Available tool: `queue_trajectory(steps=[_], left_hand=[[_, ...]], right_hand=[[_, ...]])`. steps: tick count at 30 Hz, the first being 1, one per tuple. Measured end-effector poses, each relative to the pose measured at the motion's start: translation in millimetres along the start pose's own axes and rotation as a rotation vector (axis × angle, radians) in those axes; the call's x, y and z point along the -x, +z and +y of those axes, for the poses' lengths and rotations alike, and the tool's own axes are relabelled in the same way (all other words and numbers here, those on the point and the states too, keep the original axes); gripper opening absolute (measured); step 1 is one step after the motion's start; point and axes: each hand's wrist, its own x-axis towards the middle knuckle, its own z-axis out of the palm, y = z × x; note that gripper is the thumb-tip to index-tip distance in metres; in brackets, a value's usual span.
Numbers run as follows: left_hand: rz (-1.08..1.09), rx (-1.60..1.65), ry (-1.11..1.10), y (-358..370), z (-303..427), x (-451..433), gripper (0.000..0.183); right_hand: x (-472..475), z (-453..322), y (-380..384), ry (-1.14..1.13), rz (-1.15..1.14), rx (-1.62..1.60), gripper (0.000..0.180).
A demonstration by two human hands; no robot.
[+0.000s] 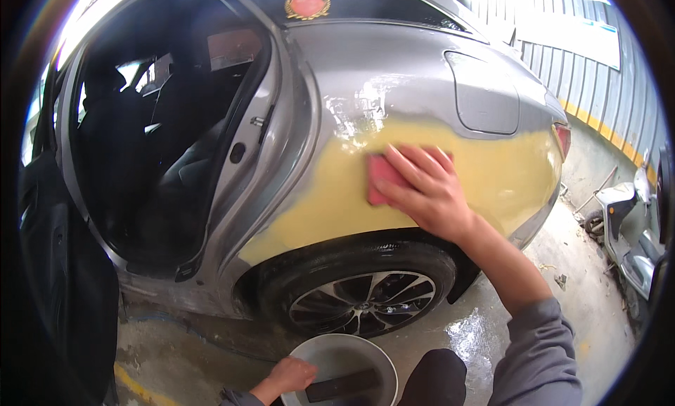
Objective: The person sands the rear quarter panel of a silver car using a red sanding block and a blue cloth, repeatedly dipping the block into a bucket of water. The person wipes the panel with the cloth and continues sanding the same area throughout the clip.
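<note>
My right hand (430,187) presses a red block (387,179), perhaps a sanding pad or sponge, flat against the car's rear quarter panel. Around it spreads a coat of yellow filler or primer (337,195), wet-looking and bordered by silver-grey paint (411,89). The coated area sits above the rear wheel (364,306) and below the fuel door (485,95). Low in the view, my left hand (292,374) is curled over the left side of a round basin (390,358); whether its fingers hold anything is hidden. A dark rectangular block (343,385) lies in the basin.
The rear door (68,279) stands open at left, showing the dark cabin and seat (198,168). A parked scooter (622,232) is at right, before a corrugated metal wall (596,95). Wet concrete floor (474,332) surrounds my knee (435,379). A hose or cable (211,342) runs beneath the car.
</note>
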Motion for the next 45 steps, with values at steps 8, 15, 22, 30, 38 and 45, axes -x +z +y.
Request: queue_trajectory(steps=[8, 15, 22, 30, 38, 45], left_hand=[[0.073, -0.069, 0.005, 1, 1, -6, 0.015], [0.198, 0.000, 0.005, -5, 9, -8, 0.012], [0.101, -0.030, -0.086, -21, 25, -6, 0.012], [0.210, -0.123, -0.088, -4, 18, -1, 0.012], [0.163, -0.124, -0.161, -15, 30, -8, 0.010], [0.217, -0.119, -0.174, -7, 24, 3, 0.008]], right_hand=[[-38, 40, 1, -0.017, 0.092, 0.066, 0.041], [-16, 65, -11, -0.064, 0.112, 0.020, 0.038], [58, 31, -27, 0.012, 0.048, 0.001, 0.045], [60, 44, -18, 0.065, 0.112, -0.006, 0.041], [6, 64, -11, 0.014, 0.181, -0.021, 0.041], [6, 41, -6, 0.023, 0.103, 0.066, 0.040]])
